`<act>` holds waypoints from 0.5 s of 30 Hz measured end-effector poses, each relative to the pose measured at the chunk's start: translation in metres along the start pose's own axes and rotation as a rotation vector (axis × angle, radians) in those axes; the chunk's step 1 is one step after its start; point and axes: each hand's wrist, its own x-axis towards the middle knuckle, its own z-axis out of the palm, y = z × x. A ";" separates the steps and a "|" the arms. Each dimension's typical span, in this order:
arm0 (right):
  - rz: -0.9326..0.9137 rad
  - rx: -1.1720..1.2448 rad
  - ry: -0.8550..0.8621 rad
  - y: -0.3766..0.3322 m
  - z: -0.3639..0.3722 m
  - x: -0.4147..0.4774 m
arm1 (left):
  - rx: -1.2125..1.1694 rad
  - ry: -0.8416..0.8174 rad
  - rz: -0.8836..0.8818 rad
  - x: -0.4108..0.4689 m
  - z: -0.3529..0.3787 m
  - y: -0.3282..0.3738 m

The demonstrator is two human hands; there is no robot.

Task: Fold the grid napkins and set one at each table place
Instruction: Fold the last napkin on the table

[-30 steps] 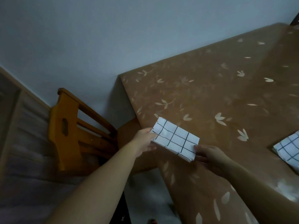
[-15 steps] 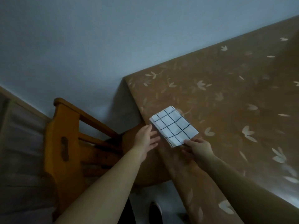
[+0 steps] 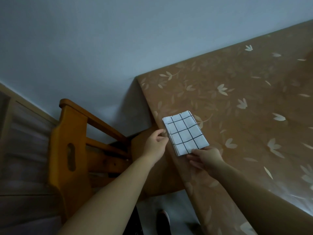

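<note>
Napkin (image 3: 185, 133), folded grid-print rectangle, lies on leaf-patterned tablecloth (image 3: 245, 116); right hand (image 3: 205, 159) pinches its corner, left hand (image 3: 156, 144) loosely open.

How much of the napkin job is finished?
Done: this grid napkin is folded and lies near the table edge by the chair. In hand: the right hand touches its near corner; the left hand is beside it. Other places aren't in view.
</note>
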 end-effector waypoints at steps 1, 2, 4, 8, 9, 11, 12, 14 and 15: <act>0.005 -0.022 -0.007 0.000 0.000 0.000 | 0.005 -0.001 0.002 0.000 0.000 0.000; 0.008 -0.049 -0.010 0.000 0.000 0.001 | 0.006 0.000 -0.001 0.000 0.000 0.001; 0.005 -0.102 -0.009 0.000 -0.001 0.001 | 0.007 0.003 -0.007 0.000 0.000 0.001; -0.007 -0.153 0.012 0.001 -0.004 0.002 | 0.024 -0.002 -0.010 -0.003 -0.002 0.000; -0.009 -0.153 0.014 0.002 -0.005 0.001 | 0.027 -0.003 -0.010 -0.004 -0.002 0.000; -0.015 -0.161 0.015 0.002 -0.007 0.000 | 0.025 0.002 -0.009 -0.006 -0.003 -0.001; -0.017 -0.162 0.017 0.002 -0.008 -0.001 | 0.023 0.006 -0.007 -0.007 -0.004 -0.001; -0.016 -0.154 0.021 0.002 -0.011 -0.004 | 0.024 0.013 0.002 -0.009 -0.004 -0.002; -0.017 -0.152 0.022 0.002 -0.011 -0.006 | 0.029 0.016 0.011 -0.011 -0.005 -0.003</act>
